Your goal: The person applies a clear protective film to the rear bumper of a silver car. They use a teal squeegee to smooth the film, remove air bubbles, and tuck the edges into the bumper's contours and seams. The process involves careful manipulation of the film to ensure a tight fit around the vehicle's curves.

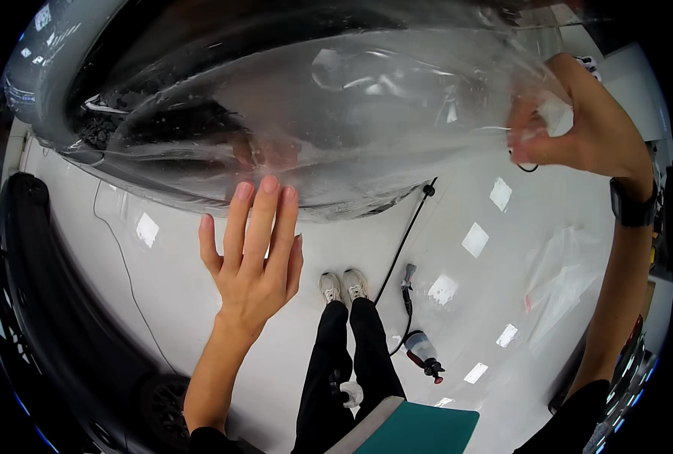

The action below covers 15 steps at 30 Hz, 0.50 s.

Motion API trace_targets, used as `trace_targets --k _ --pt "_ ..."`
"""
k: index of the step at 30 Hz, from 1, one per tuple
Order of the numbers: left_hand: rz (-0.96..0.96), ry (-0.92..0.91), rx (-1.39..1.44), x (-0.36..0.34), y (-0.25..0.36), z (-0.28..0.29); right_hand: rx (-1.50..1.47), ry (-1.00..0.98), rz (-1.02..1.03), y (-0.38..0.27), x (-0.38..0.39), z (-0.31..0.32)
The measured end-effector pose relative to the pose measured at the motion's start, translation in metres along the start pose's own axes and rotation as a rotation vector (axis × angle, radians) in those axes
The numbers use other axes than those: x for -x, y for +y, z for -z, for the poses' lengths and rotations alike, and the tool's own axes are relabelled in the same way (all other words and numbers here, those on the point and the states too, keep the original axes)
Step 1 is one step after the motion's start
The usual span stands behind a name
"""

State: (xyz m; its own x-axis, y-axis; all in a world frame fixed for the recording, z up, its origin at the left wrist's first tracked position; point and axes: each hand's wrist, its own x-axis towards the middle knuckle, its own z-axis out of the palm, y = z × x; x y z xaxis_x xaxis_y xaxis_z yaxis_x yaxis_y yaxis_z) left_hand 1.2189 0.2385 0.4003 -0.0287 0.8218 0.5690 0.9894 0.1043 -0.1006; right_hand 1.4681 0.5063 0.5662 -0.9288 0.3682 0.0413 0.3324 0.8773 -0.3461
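A wide sheet of wet, wrinkled clear film (366,106) lies loosely over a dark glossy curved panel (177,38) across the upper part of the view. My left hand (253,257) has its fingers extended, fingertips at the film's lower edge near the middle of the panel. My right hand (567,129), with a dark band on the wrist, grips the film at its right end, pulling it out from the panel; some of those fingers show blurred through the film.
A dark car body (56,287) with a wheel stands at left. On the glossy white floor (495,295) lie a pump sprayer (419,348), its wand (408,276), a black hose (404,238), a thin cable (124,257) and discarded clear film (556,272). My feet (342,284) stand below the panel.
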Motion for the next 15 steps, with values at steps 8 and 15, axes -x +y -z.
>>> trace_targets --k 8,15 --pt "0.061 -0.036 -0.023 0.000 0.001 0.004 0.034 -0.103 -0.166 -0.019 -0.003 -0.012" --pt "0.040 -0.002 -0.008 0.006 0.000 -0.008 -0.143 -0.243 -0.038 0.006 -0.009 -0.015"
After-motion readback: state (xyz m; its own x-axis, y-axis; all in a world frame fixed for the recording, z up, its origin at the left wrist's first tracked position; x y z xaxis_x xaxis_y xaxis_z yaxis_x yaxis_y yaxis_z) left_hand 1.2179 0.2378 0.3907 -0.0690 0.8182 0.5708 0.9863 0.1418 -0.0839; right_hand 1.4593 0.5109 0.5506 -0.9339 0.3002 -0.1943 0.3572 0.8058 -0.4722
